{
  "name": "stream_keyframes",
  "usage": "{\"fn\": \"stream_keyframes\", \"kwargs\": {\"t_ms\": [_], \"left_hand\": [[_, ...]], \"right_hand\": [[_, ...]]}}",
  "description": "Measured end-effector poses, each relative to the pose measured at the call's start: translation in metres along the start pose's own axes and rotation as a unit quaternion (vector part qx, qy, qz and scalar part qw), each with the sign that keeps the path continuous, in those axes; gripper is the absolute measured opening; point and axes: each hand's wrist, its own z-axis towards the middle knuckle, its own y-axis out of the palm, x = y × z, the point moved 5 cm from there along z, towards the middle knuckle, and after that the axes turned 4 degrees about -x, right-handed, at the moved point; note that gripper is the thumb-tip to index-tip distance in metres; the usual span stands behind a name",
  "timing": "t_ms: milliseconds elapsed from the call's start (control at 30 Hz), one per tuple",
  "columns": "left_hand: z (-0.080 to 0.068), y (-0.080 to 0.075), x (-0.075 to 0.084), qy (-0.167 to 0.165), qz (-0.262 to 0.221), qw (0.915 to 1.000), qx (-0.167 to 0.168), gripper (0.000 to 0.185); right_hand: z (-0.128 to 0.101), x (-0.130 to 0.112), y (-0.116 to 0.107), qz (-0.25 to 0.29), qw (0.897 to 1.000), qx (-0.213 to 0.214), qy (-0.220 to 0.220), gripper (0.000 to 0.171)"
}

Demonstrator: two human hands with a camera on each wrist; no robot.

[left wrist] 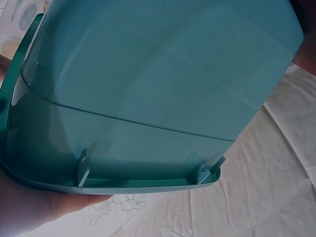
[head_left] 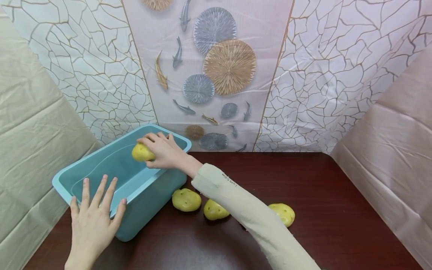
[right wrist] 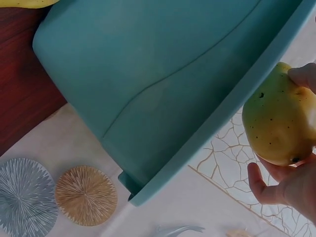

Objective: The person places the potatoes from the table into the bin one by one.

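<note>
Your right hand grips a yellow potato over the teal tub at centre left, while your left hand, fingers spread flat, rests on its near rim.

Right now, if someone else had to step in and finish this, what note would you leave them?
Left hand: open, fingers spread flat on the near rim of the teal tub.
Right hand: grips a yellow potato over the tub, not yet released.
Done: no potato can be seen lying inside the tub.
Left: let go of the held one, then move the three potatoes lying on the dark table beside the tub.
</note>
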Motion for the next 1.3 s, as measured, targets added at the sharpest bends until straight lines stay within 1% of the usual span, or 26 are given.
{"fn": "stream_keyframes", "kwargs": {"t_ms": [267, 433, 500, 667, 767, 933, 1067, 1167, 1300], "left_hand": [[-0.001, 0.000, 0.000, 0.001, 0.002, 1.0000, 0.001, 0.058], [-0.001, 0.001, 0.000, 0.000, 0.004, 1.0000, 0.003, 0.058], [-0.001, 0.001, 0.000, -0.001, 0.005, 1.0000, 0.002, 0.058], [0.000, 0.001, 0.000, 0.001, 0.004, 1.0000, 0.000, 0.058], [0.000, 0.001, 0.000, 0.002, 0.004, 1.0000, -0.001, 0.058], [0.001, 0.002, -0.001, -0.002, -0.001, 0.9999, -0.012, 0.060], [0.002, 0.002, -0.001, -0.004, -0.004, 0.9997, -0.025, 0.061], [0.003, 0.001, -0.001, -0.005, -0.011, 0.9994, -0.033, 0.061], [0.005, 0.000, -0.001, -0.008, -0.028, 0.9985, -0.046, 0.061]], "right_hand": [[0.001, 0.001, 0.007, -0.011, 1.000, -0.016, 0.006, 0.062], [0.002, 0.003, 0.011, -0.009, 1.000, -0.016, 0.008, 0.061], [0.002, 0.004, 0.011, -0.007, 1.000, -0.014, 0.007, 0.058], [-0.001, 0.003, 0.003, 0.006, 1.000, 0.011, -0.010, 0.049], [-0.005, 0.004, -0.003, 0.010, 0.999, 0.028, -0.020, 0.047], [-0.012, 0.008, -0.008, 0.014, 0.999, 0.025, -0.018, 0.045], [-0.017, 0.010, -0.010, -0.001, 1.000, 0.022, -0.019, 0.044], [-0.021, 0.011, -0.014, -0.015, 0.999, 0.026, -0.023, 0.043], [-0.028, 0.011, -0.017, -0.014, 0.999, 0.030, -0.028, 0.041]]}}
